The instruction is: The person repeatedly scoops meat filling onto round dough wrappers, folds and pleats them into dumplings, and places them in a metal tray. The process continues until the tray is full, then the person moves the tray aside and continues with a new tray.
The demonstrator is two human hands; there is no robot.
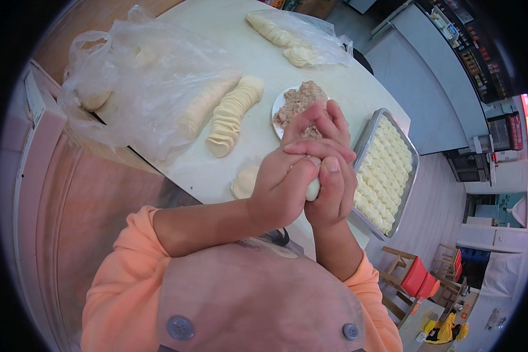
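My left hand (281,185) and my right hand (332,189) are pressed together around a dumpling (313,190), its pale dough showing between the thumbs. Fingers cover most of it. Just behind them, partly hidden, is a white plate (278,130) heaped with minced meat filling (303,94). Beside my left wrist lie some round dough wrappers (245,182). A fanned row of wrappers (235,114) stretches farther up the table. To the right of my hands, a metal tray (369,225) holds closely packed rows of dumplings (385,171).
A large clear plastic bag (149,66) covers a long dough roll (207,105) and hangs over the left edge of the white table (193,176). Another bag (312,33) with wrappers lies at the back. Red chairs (413,275) stand off to the right.
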